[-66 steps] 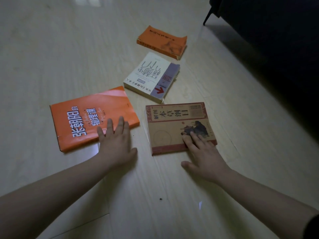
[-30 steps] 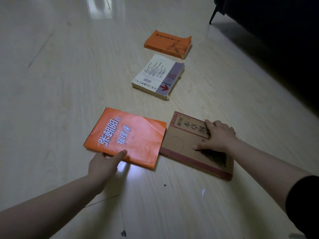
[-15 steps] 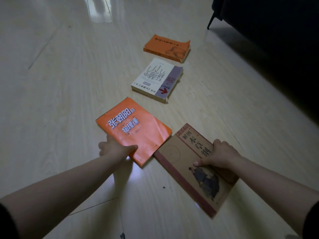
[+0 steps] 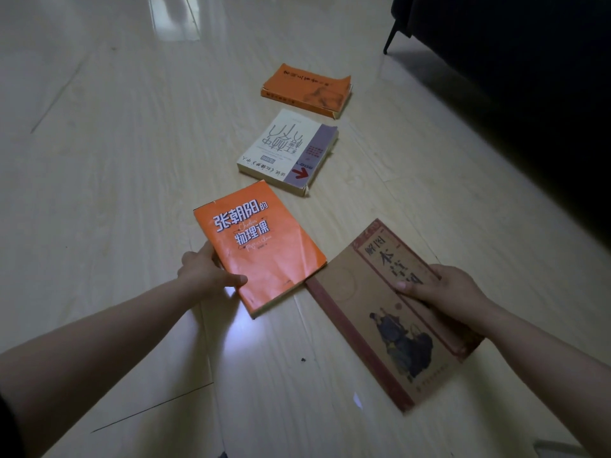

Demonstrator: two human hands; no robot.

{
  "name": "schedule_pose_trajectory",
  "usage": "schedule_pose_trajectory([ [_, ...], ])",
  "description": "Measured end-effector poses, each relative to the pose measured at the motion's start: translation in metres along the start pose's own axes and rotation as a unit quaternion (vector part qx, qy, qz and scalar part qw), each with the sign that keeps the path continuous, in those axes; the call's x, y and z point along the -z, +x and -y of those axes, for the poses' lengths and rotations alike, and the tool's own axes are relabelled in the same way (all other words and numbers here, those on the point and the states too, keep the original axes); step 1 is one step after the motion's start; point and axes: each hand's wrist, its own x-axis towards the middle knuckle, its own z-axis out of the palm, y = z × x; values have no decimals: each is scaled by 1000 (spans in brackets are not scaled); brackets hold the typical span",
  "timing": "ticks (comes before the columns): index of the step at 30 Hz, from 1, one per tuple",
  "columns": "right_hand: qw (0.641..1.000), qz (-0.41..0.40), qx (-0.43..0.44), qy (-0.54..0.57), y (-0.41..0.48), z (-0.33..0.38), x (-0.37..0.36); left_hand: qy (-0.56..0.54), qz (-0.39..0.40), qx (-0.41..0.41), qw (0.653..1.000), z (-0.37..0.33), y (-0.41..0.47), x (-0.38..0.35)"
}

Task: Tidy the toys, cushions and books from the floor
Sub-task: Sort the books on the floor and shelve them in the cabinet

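Two books held low over the floor (image 4: 99,166). Left hand (image 4: 208,276) pinches the orange book (image 4: 261,249) at its near edge, thumb on top. Right hand (image 4: 443,289) curls round the brown book (image 4: 380,325). Edge-only holds: either could sag and slip.

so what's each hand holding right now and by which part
The left hand grips the orange book by its left edge, thumb on the cover. The right hand grips the brown book by its right edge, thumb on the cover.
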Motion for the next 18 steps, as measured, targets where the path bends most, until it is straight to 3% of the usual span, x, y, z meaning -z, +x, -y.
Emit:
schedule_pose_trajectory([
  [7, 993, -80, -7, 88, -23, -14, 10, 24, -4, -40, 999, 4, -5, -4],
  [18, 976, -92, -17, 199, -40, -38, 19, 43, 38, -53, 997, 2, -18, -5],
])
